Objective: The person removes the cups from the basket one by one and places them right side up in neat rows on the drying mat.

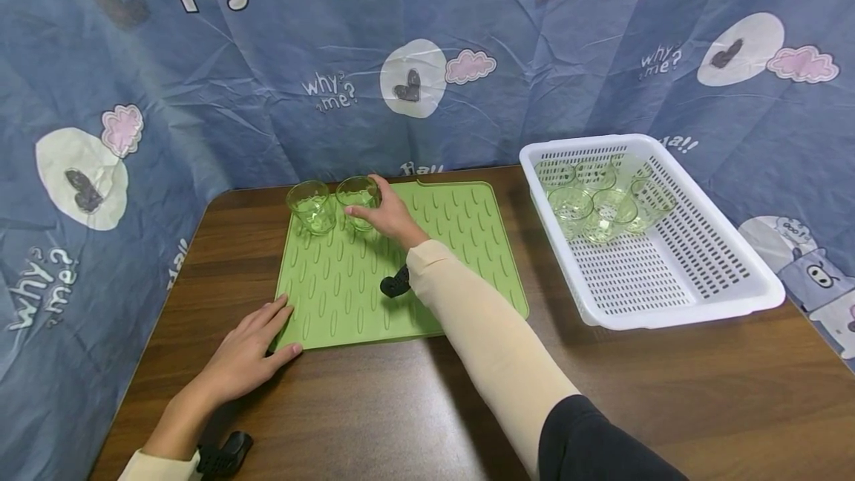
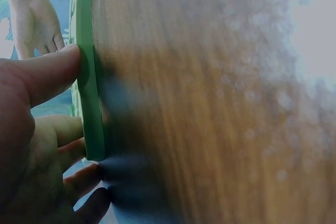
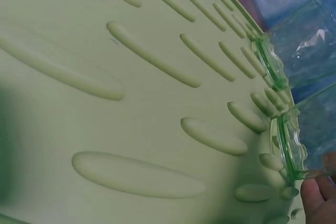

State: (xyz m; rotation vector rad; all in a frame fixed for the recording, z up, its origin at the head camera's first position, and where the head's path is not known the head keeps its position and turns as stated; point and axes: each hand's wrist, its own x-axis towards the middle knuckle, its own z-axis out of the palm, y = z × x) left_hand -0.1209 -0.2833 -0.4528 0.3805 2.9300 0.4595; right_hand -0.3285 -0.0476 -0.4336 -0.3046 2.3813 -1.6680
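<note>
The glass (image 1: 354, 199) stands upright, rim up, near the far edge of the green mat (image 1: 344, 284), toward its left side; the right wrist view shows its thick base down at the mat, though whether its full weight rests there I cannot tell. Its axis runs straight up, and it lies just to the left of the right hand (image 1: 392, 215), whose forearm reaches in from the lower right across the mat. That is probably the relation that matters most: hand on the right, glass within its grip, and a second glass (image 1: 312, 208) just beside on the left, also upright, only a narrow gap showing between the rims. The right hand is nearer by far; it pinches the glass, thumb across the near side and fingers round the right and far side, parted only by the glass's width. The left hand (image 1: 246, 353) is well apart from both glasses, at the mat's near left corner, fingers fairly straight and somewhat spread, the thumb touching the near edge; it holds no glass. Farther out, to the right of the mat and apart from it, a white basket (image 1: 641, 284) sits on the wooden counter (image 1: 381, 403), with several more glasses (image 1: 604, 203) clustered toward its far left part. Behind everything hangs a blue printed cloth (image 1: 280, 95).
</note>
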